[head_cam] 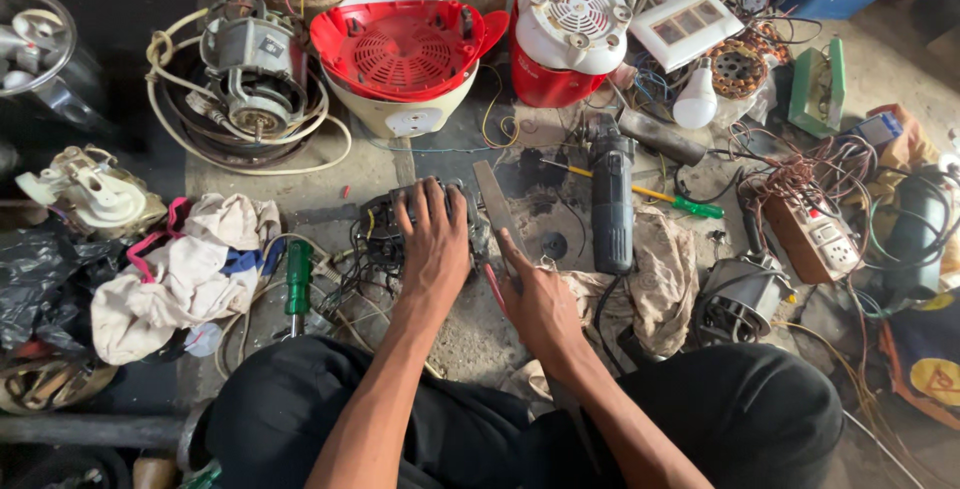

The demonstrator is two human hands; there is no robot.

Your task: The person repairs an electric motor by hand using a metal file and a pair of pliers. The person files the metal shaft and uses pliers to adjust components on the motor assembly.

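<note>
We've got our left hand flat on the black motor, right hand gripping the flat file, which could easily skid into fingers.

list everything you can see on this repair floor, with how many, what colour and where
motor part: one, black, centre, under the left hand
flat file: one, grey, centre, in the right hand
power drill: one, dark, right of the file
screwdrivers: two, a green-handled one left of centre and a yellow-green one right
appliance bases: two, a red-cream one and a red-white one, top centre
wired motor: one, grey, upper left
bulb: one, white, upper right
power strip: one, brown, right
rags: one heap, cream, left
left hand: flat on the motor part
right hand: fingers around the file
</note>
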